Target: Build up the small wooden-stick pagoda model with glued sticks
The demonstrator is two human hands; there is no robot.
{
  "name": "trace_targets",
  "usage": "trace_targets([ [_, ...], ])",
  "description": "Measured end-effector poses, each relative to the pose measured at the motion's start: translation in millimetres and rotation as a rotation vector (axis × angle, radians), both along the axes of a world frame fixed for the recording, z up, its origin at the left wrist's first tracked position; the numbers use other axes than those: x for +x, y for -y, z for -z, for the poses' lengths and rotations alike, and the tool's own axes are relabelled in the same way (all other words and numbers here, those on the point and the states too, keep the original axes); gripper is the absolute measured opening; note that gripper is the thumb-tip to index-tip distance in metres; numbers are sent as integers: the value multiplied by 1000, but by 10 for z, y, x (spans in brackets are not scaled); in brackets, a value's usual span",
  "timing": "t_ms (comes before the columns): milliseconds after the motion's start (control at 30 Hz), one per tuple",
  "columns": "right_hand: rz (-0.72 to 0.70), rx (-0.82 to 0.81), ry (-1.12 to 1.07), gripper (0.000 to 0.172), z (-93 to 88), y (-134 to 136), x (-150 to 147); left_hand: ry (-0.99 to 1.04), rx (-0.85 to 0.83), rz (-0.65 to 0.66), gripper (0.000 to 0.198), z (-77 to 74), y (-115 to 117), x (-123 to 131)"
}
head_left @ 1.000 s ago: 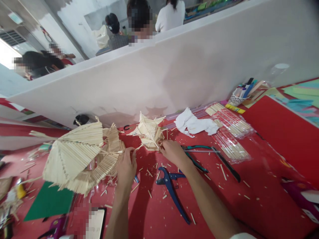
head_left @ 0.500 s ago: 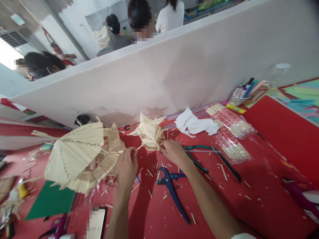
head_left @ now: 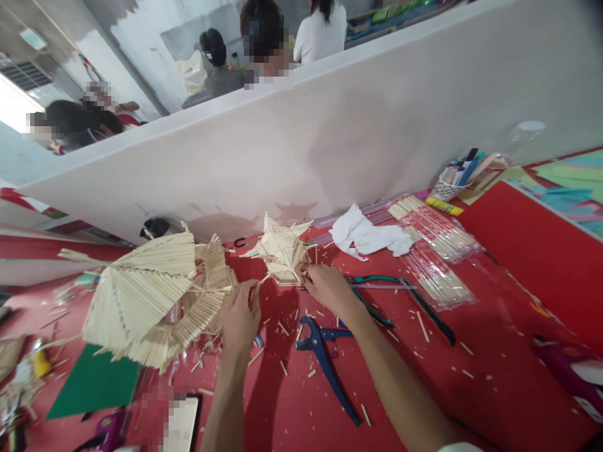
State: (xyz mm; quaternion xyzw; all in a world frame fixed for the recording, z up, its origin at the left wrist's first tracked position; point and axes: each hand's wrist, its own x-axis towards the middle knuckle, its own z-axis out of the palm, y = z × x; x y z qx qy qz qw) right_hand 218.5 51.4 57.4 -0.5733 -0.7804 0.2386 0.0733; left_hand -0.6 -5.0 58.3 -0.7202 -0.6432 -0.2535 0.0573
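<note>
A small pagoda-like roof model made of pale wooden sticks point(head_left: 281, 246) stands on the red tabletop, its pointed corners sticking outward. My right hand point(head_left: 326, 287) is closed at its lower right corner, thumb and fingers pressed against the edge. At the lower left, my left hand point(head_left: 242, 307) pinches the tip of a protruding corner stick; part of its grip is hidden. Just left of that hand rests a larger stick-built roof model point(head_left: 141, 295) with broad slanted panels. Blue cutters point(head_left: 325, 364) lie below and between my forearms.
Green-handled pliers point(head_left: 372, 301) and a black cutter knife point(head_left: 431, 314) lie right of my right hand. Behind them are crumpled white tissue point(head_left: 365, 231) and bagged chopsticks point(head_left: 436, 276). A pen cup point(head_left: 450, 187) stands by the white partition point(head_left: 377, 125). Stick scraps litter the table.
Almost nothing differs. Both hands keep their places at the small roof model, and the camera view has shifted very slightly.
</note>
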Motion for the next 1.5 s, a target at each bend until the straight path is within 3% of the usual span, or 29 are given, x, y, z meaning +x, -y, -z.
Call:
trace_targets([
  [1033,0,12,-12,22,-30,3,16,21,1,-25,21,11,3,-1],
  [1500,13,26,-32,25,-18,11,20,11,-31,-9,21,-59,12,26],
])
